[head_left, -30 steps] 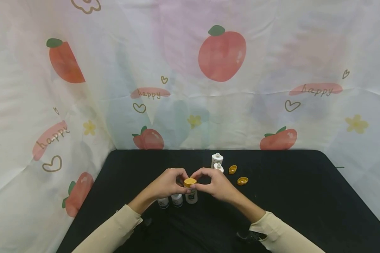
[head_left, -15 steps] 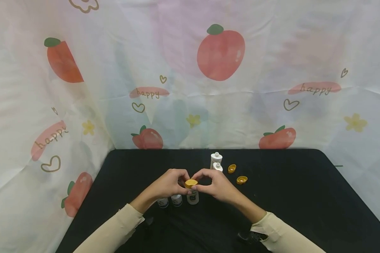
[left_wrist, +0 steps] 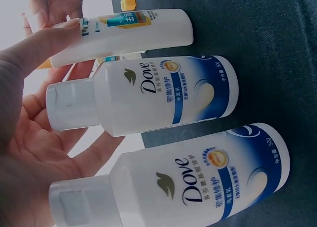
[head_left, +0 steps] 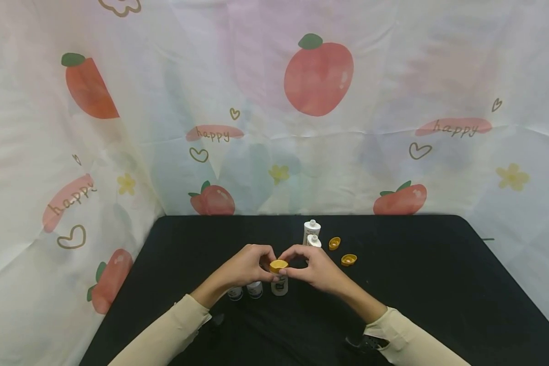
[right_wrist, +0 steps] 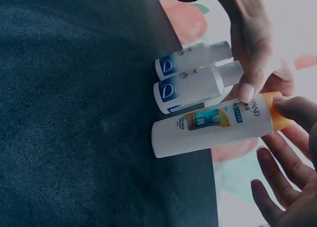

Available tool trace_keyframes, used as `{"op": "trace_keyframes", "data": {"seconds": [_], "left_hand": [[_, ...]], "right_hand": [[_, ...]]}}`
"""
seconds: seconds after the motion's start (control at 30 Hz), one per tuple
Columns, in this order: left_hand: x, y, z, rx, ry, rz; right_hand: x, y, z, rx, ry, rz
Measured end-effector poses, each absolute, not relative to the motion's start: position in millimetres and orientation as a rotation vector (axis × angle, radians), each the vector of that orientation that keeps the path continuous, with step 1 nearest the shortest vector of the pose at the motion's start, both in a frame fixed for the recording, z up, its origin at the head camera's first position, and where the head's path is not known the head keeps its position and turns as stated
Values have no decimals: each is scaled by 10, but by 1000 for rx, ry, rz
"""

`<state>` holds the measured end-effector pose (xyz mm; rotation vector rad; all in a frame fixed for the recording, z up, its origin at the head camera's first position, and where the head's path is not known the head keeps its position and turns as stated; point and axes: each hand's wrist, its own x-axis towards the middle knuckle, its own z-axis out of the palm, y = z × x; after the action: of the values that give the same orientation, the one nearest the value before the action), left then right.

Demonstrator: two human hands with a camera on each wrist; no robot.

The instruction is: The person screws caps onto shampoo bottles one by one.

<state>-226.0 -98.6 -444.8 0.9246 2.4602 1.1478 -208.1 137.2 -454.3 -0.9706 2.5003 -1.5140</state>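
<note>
A white bottle with teal label (right_wrist: 213,120) is upright on the dark worktop (head_left: 416,290), in front of the person and between the two hands. Its yellow cap (right_wrist: 279,110) sits at the top; I cannot tell if it is fully tight. The left hand (head_left: 249,267) pinches the upper part of this bottle, with the thumb pressed just below the cap. The right hand (head_left: 313,267) has its thumb on the cap and a forefinger bent to it from the other side, so these fingers are closed to a pinch, while its remaining fingers are spread apart. On the person's left, beneath the left hand, stand one Dove shampoo bottle (left_wrist: 163,95) and a second Dove shampoo bottle (left_wrist: 198,187), both with white caps. Behind the right hand stand two white bottles (head_left: 311,233) with narrow exposed necks. To their right lie one loose yellow cap (head_left: 334,243) and another loose yellow cap (head_left: 348,260), near each other. A fruit-printed cloth (head_left: 256,76) hangs behind the worktop.
</note>
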Motion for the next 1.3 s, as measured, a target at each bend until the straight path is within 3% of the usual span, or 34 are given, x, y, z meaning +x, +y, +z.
{"op": "trace_keyframes", "data": {"seconds": [0.6, 1.3], "left_hand": [[-2229, -1041, -4313, 951, 2343, 1078], [-2414, -924, -4099, 1062, 2269, 1208]], "right_hand": [[-2116, 1558, -4352, -1031, 2458, -1417], [-2145, 1990, -4053, -1039, 2369, -1502]]}}
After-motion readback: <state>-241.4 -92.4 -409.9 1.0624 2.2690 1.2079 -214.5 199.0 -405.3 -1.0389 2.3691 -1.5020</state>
